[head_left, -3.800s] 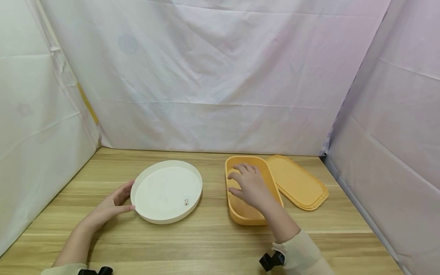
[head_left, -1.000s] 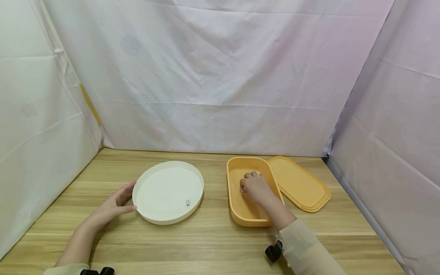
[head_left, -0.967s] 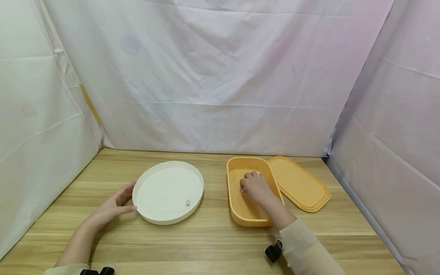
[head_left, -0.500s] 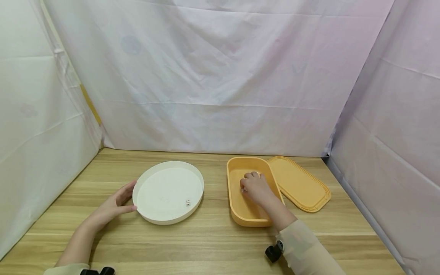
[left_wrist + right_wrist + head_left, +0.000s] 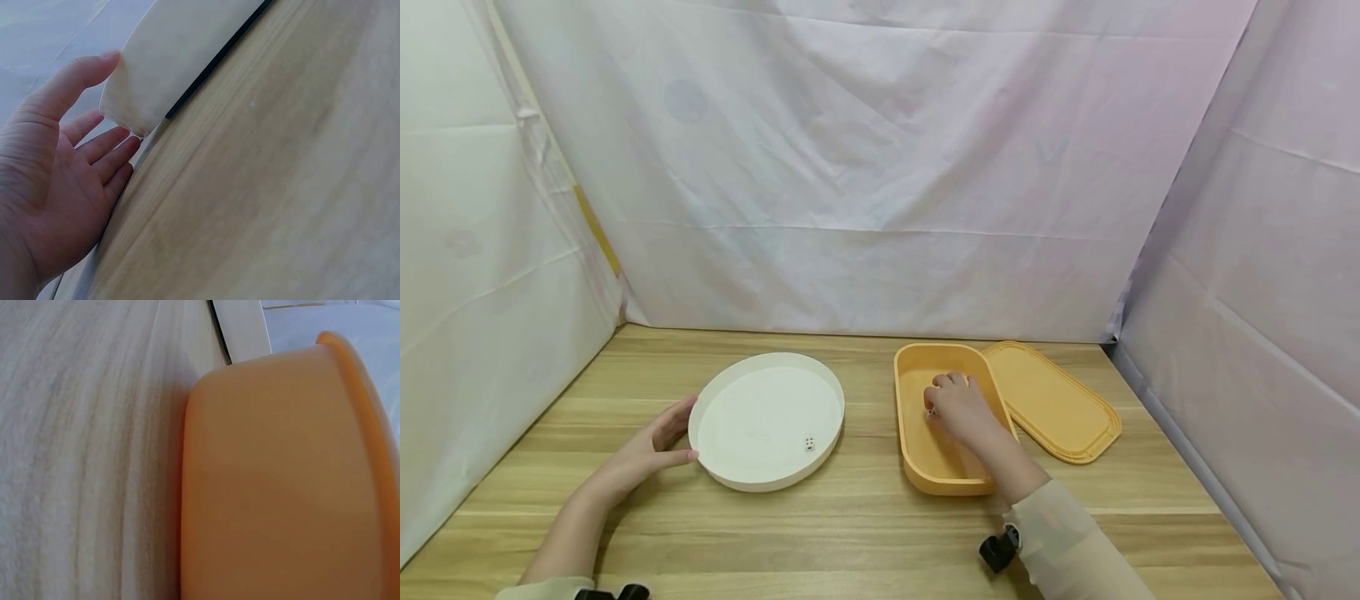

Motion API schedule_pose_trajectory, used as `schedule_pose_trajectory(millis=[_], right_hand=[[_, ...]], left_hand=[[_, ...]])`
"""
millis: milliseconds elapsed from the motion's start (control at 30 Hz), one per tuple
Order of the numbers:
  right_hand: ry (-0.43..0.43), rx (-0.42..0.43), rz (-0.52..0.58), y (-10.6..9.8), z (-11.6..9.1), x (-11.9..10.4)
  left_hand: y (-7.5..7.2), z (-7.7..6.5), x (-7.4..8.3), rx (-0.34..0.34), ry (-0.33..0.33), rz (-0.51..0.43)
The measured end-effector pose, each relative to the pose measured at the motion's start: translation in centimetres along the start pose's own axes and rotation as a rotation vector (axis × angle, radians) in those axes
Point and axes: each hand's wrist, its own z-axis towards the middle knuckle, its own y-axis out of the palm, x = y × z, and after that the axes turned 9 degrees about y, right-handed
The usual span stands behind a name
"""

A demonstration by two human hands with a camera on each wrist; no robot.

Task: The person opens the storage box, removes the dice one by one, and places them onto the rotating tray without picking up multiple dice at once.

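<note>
A round white tray (image 5: pixel 752 417) sits on the table at the left, with one small white die (image 5: pixel 809 444) in it. My left hand (image 5: pixel 643 454) is at the tray's left side, its thumb and fingers spread and touching the rim; in the left wrist view the left hand (image 5: pixel 69 181) shows an open palm. My right hand (image 5: pixel 962 411) reaches down into a deep orange box (image 5: pixel 917 467), fingers curled around dice (image 5: pixel 932 412) that partly show at the fingertips. How many dice it holds is hidden. In the right wrist view the box wall (image 5: pixel 281 475) hides the right hand.
An orange lid (image 5: pixel 1056 404) lies flat at the right of the box, its near-left edge close against it. The wooden table (image 5: pixel 820 542) is bounded by a white cloth (image 5: pixel 865 167) at the back and both sides.
Since the oldest frame my right hand has lowered into the orange box and its spread fingers have curled around dice. Over the last second both hands have stayed nearly still.
</note>
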Motion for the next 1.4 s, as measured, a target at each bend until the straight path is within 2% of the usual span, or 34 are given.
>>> schedule_pose_trajectory(millis=[500, 933, 1400], right_hand=[[-0.056, 0.093, -0.001, -1.1, 0.1, -0.1], [-0.054, 0.073, 0.019, -2.7, 0.0, -0.9], [-0.074, 0.093, 0.003, -4.0, 0.1, -2.0]], left_hand=[[0.1, 0.1, 0.1, -0.003, 0.016, 0.006], [0.0, 0.0, -0.1, 0.002, 0.016, 0.009], [0.0, 0.0, -0.1, -0.001, 0.004, 0.003]])
